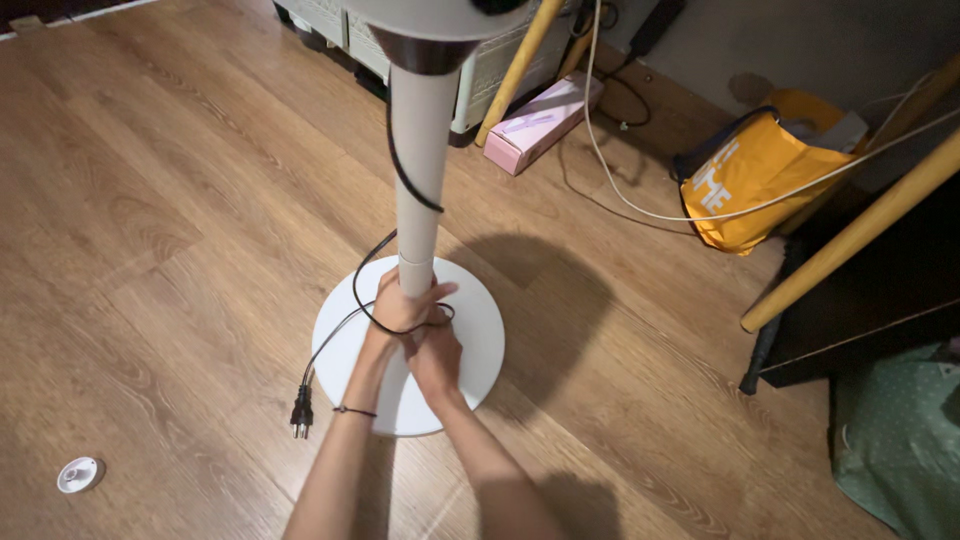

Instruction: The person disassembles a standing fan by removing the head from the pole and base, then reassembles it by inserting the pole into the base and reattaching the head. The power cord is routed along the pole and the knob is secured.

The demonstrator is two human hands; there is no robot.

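Observation:
A white standing fan pole (pixel 420 150) rises from a round white base (pixel 485 320) on the wooden floor. My left hand (pixel 400 305) wraps around the bottom of the pole just above the base. Just below it, my right hand (pixel 437 360) grips the pole's foot. A black power cord (pixel 370 262) hangs down the pole, loops around my hands and trails left across the base. Its black plug (pixel 301 410) lies on the floor beside the base.
A small white round cap (pixel 79 473) lies on the floor at lower left. A pink box (pixel 540 123), an orange bag (pixel 755 180), yellow wooden legs (pixel 850 240), a white cable (pixel 640 205) and a green dotted cloth (pixel 900 440) crowd the right.

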